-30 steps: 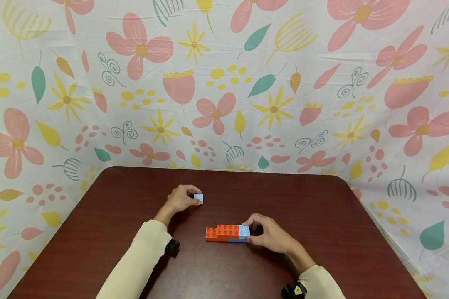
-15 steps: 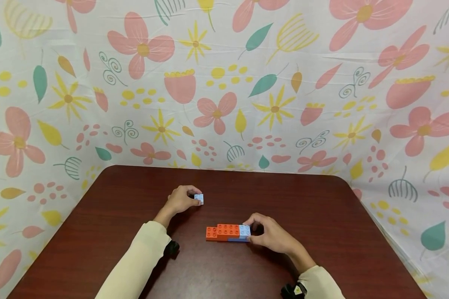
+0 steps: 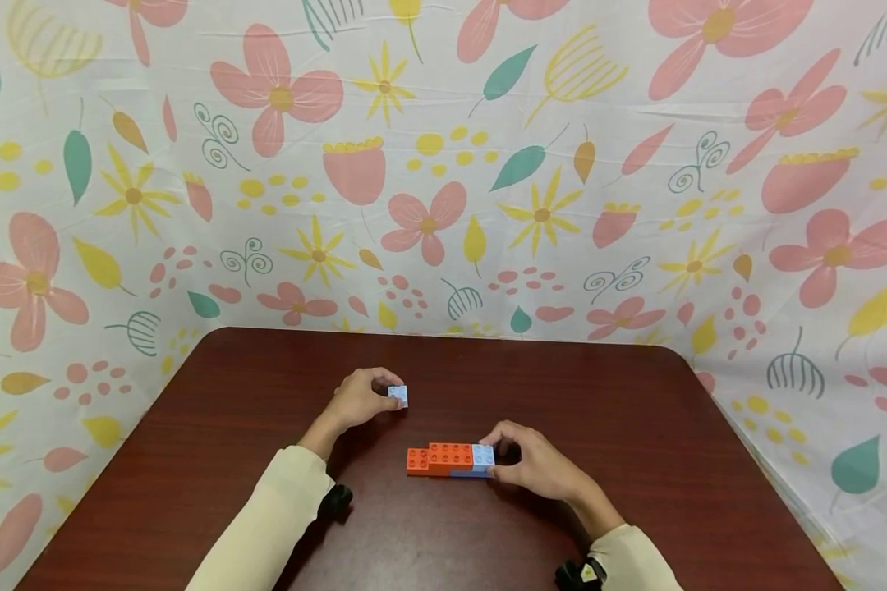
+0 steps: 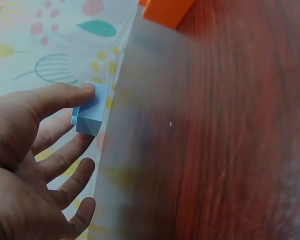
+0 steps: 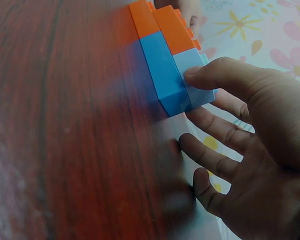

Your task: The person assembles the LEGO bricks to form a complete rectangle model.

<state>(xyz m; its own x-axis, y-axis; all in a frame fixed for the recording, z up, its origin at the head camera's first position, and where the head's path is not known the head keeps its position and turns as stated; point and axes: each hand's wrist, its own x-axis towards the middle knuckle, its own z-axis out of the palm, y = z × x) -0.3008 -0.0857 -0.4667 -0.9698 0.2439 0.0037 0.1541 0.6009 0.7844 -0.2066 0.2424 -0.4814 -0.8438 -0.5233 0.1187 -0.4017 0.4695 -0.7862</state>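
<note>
My left hand (image 3: 357, 399) pinches a light blue toy brick (image 3: 398, 396) between thumb and fingers, over the table beyond the assembled bricks. In the left wrist view the thumb lies on one side of that brick (image 4: 94, 109). At the right end of the row, my right hand (image 3: 535, 464) pinches a second light blue brick (image 3: 483, 456). It sits on a darker blue brick (image 5: 160, 70), beside an orange brick (image 3: 451, 454) in the upper layer. Another orange brick (image 3: 417, 461) sticks out to the left in the lower layer.
The dark red-brown wooden table (image 3: 443, 542) has rounded far corners. A flower-patterned cloth (image 3: 443, 205) hangs behind it and along both sides. A small black device (image 3: 336, 502) is on the left wrist, and another (image 3: 580, 574) on the right.
The left hand has shifted slightly right and toward me with its light blue brick. The right hand and the joined bricks stay where they were.
</note>
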